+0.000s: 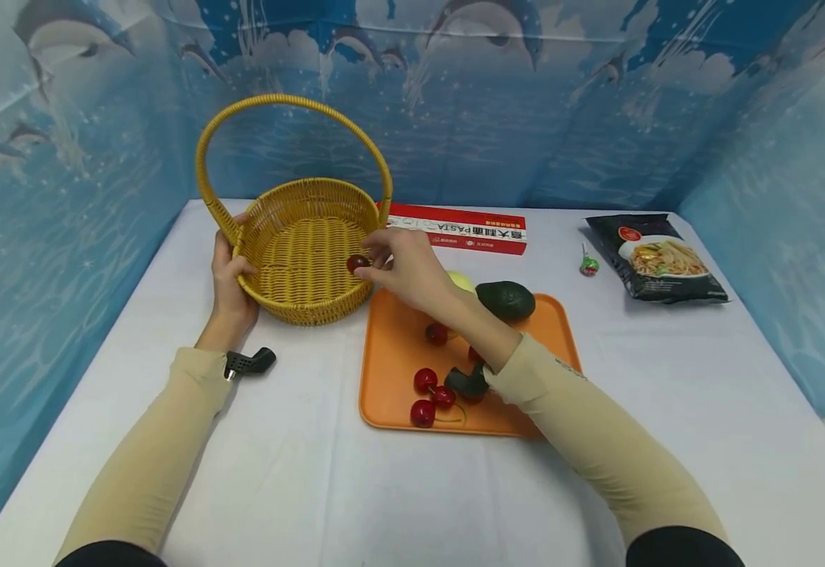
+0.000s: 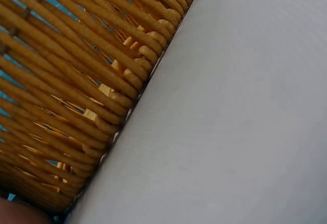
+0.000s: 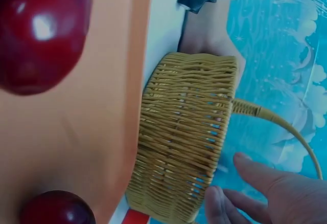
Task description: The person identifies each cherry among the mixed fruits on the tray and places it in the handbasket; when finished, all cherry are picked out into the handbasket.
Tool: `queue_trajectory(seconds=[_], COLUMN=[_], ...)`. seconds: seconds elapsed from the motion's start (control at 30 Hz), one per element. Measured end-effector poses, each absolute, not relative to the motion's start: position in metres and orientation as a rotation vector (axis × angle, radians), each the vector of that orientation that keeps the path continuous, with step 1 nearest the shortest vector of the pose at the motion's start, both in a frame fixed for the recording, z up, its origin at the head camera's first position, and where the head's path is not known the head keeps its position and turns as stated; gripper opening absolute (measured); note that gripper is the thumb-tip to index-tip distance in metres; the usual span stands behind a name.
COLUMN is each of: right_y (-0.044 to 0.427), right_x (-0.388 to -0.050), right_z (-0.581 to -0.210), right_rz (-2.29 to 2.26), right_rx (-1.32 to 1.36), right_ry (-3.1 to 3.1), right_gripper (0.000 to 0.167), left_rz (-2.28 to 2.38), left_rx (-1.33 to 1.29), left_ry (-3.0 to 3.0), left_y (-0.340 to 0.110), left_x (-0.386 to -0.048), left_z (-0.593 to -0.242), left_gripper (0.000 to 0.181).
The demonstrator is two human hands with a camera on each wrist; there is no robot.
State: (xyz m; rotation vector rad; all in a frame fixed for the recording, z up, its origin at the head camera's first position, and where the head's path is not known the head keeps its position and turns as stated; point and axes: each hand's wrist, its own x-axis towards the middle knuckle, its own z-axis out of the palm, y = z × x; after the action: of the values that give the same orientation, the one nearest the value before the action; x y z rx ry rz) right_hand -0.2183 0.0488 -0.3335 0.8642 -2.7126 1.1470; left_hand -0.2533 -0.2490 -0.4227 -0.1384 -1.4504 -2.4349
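Observation:
A yellow wicker basket (image 1: 306,311) with a tall hoop handle stands at the left of the table. My left hand (image 1: 231,287) grips its left rim near the foot of the handle. Over the right rim reaches my right hand (image 1: 405,264). A dark red cherry (image 1: 357,263) shows at its thumb tip, inside the basket's outline. The right wrist view shows that thumb (image 3: 255,170) apart from the fingers, with no cherry visible between them. Several cherries (image 1: 424,380) lie on an orange tray (image 1: 391,354), partly under my right forearm.
An avocado (image 1: 504,301) and a pale yellow-green fruit (image 1: 460,280), half hidden, lie at the tray's back. Behind stands a red pasta box (image 1: 469,228). Farther right are a small lollipop (image 1: 588,264) and a black noodle packet (image 1: 660,260). Dolphin-printed curtains (image 1: 455,118) surround the table.

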Motion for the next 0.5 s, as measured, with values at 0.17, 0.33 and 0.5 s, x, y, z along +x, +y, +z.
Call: queue_trajectory(seconds=[0.17, 0.33, 0.5], right_y=[0.054, 0.068, 0.079], right_x=[-0.205, -0.186, -0.171], right_z=[-0.333, -0.336, -0.337], right_rz=[1.223, 1.282, 1.307], right_rx=[0.870, 0.911, 0.919], right_ry=[-2.691, -2.702, -2.802], right_gripper=[0.041, 0.035, 0.032], left_rz=[-2.424, -2.422, -2.414], left_rx=[-0.134, -0.130, -0.137], left_ry=[-1.462, -1.468, -1.456], left_y=[-0.248, -0.248, -0.249], left_x=[-0.252, -0.252, -0.253], left_z=[-0.424, -0.424, -0.423], left_gripper=[0.079, 0.079, 0.078])
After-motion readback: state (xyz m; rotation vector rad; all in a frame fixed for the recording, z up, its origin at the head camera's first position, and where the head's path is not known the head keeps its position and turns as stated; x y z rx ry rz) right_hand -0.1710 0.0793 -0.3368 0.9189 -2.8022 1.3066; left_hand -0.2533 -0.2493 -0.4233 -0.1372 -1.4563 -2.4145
